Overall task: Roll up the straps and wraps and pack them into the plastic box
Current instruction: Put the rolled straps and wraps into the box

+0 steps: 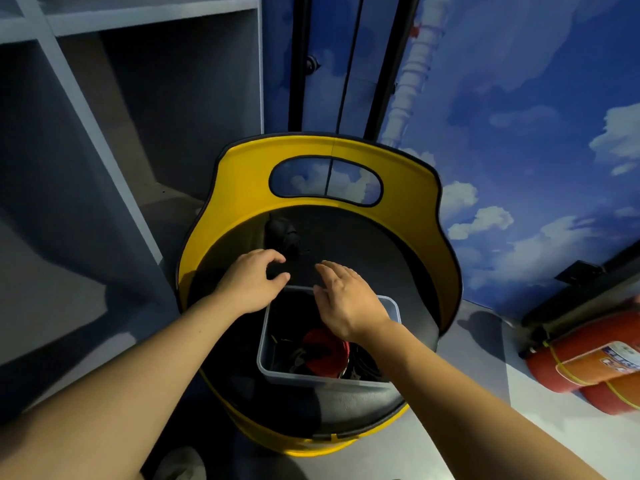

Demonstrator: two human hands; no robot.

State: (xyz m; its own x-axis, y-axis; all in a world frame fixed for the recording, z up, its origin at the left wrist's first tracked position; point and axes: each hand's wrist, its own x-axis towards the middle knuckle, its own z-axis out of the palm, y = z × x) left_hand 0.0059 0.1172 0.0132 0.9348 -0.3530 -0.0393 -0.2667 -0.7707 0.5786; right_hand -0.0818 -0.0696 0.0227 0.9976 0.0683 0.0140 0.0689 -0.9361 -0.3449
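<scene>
Plastic box point(277, 370), clear and rectangular, is sitting on the black round seat point(363, 403) of a yellow barrel-shaped chair point(446, 258), toward the near edge of that seat. Contents are lying in shadow: a rolled red wrap point(323, 353) is resting near the middle of the box, with dark straps point(362, 362) bunching beside it on the right; further dark items are filling the left part, too dim to tell apart.

Right hand point(346, 301) is hovering over the far rim of the box, palm down, fingers straight and slightly spread, holding nothing. Left hand point(254, 280) is reaching just past the far left corner of the box, fingers and thumb curving loosely over the seat with a gap between them; whether anything dark is lying under the fingertips cannot be told.

Black strap bundle point(284, 235) is lying farther back on the seat, close to the chair's back wall, beyond the left hand and apart from it.

Chair back is rising behind with an oval handle cutout point(325, 181). Grey shelving point(69, 64) is standing at left. Blue wall with painted clouds point(519, 150) is filling the far right. Red fire extinguishers point(585, 362) are lying on the floor at right.
</scene>
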